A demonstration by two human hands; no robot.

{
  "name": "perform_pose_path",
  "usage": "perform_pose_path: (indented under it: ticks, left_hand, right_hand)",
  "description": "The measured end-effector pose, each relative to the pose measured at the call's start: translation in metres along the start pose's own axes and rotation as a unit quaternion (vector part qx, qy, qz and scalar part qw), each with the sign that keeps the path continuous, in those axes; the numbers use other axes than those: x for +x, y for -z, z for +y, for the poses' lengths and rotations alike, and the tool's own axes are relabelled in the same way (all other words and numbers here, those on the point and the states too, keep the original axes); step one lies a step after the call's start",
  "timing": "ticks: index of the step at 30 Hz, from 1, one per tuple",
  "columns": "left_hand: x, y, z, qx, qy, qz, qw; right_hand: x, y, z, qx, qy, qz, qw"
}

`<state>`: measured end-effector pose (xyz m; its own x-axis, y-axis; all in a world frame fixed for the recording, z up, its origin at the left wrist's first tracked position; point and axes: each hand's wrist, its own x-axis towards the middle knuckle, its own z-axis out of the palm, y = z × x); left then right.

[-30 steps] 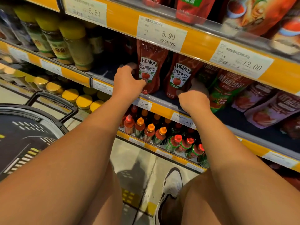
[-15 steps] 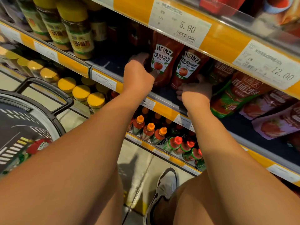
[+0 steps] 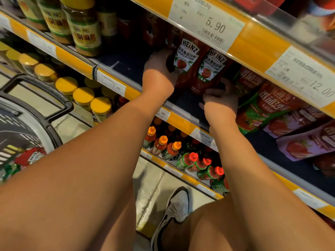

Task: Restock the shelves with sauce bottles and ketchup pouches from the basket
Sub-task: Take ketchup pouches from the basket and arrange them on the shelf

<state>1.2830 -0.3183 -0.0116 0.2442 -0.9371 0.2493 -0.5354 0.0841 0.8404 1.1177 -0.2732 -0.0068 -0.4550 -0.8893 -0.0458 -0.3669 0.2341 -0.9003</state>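
Warm, dim light; shelf interior shadowed, wide-angle edges bent and softly blurred.

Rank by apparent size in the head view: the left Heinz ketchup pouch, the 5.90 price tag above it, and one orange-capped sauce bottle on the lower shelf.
1. 5.90 price tag, though it sits nearer the camera.
2. Left Heinz ketchup pouch, partly hidden by the left hand; close to the tag.
3. Orange-capped sauce bottle, clearly smallest.

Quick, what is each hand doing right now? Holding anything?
Left hand: fingers curled round the left Heinz ketchup pouch, gripping its edge.
Right hand: fingers curled at the base of the right Heinz ketchup pouch, holding it.
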Motion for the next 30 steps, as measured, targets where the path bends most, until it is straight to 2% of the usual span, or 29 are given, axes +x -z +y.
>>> perform_pose_path:
  ticks: [10,12,14,18,21,25,28,30]
  left_hand:
    - [-0.007,0.023,0.009,-0.065,0.019,-0.07,0.995]
    - [-0.011,0.036,0.006,-0.065,0.039,-0.077,0.994]
    - [-0.016,0.054,0.003,-0.049,0.052,-0.085,0.994]
    - [-0.033,0.099,0.0,-0.046,0.045,-0.076,0.995]
    - [-0.054,0.141,0.001,-0.042,0.023,-0.089,0.995]
    - [-0.101,0.219,-0.024,0.02,-0.015,-0.093,0.995]
    - [-0.15,0.279,-0.065,0.075,0.005,-0.097,0.992]
    - [-0.182,0.315,-0.098,0.1,0.055,-0.095,0.989]
  right_hand:
    - [-0.024,0.015,-0.013,0.028,-0.042,-0.016,0.999]
    - [-0.034,0.014,-0.017,0.068,-0.039,-0.013,0.997]
    - [-0.045,0.011,-0.023,0.046,-0.003,-0.028,0.999]
    - [-0.088,0.001,-0.034,-0.074,0.1,-0.099,0.987]
    - [-0.124,-0.012,-0.041,-0.137,0.169,-0.156,0.963]
    - [-0.162,-0.032,-0.049,-0.192,0.244,-0.227,0.923]
    - [-0.188,-0.046,-0.052,-0.211,0.279,-0.27,0.897]
    - [-0.202,-0.057,-0.057,-0.238,0.29,-0.291,0.88]
